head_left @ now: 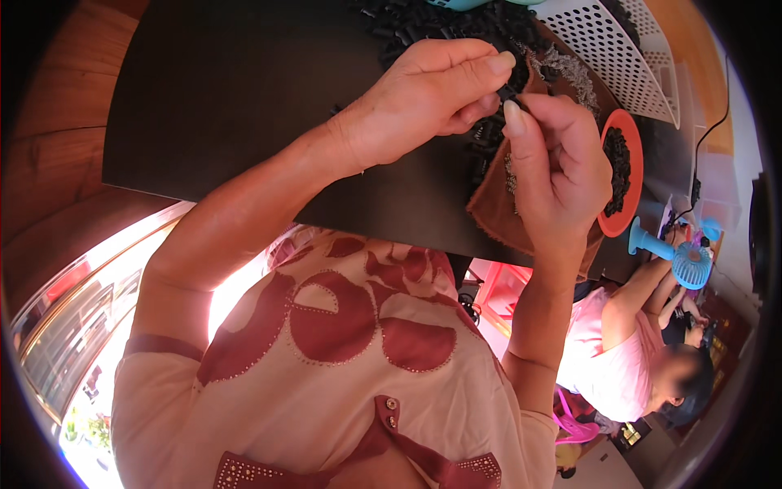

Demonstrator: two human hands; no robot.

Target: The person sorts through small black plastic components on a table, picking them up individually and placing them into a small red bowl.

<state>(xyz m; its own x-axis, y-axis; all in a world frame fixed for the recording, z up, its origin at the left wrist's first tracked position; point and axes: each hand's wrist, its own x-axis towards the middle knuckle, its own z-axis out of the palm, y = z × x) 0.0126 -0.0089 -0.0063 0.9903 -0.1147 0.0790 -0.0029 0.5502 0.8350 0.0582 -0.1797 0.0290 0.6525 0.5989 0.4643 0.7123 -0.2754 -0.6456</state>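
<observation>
Both hands are working close together above the dark table (228,106), their fingertips nearly meeting. Left hand (440,90) is bending its thumb down against its curled fingers, and right hand (562,159) is pinching with thumb and forefinger just beside it. Between the two sets of fingertips they are gripping a small dark piece (508,92); the fingers are hiding most of it, so I cannot tell its shape. Beyond the hands, a heap of black parts (395,23) is spreading over the table, and a brown cloth (491,209) is lying beneath the right hand, with silvery springs (577,73) gathering near its far end. To the right, an orange bowl (637,167) is holding more black pieces, and a white perforated basket (599,45) is standing farther off. Past the bowl, a co-worker in a pink shirt (623,363) is sitting near a blue fan (692,266)
</observation>
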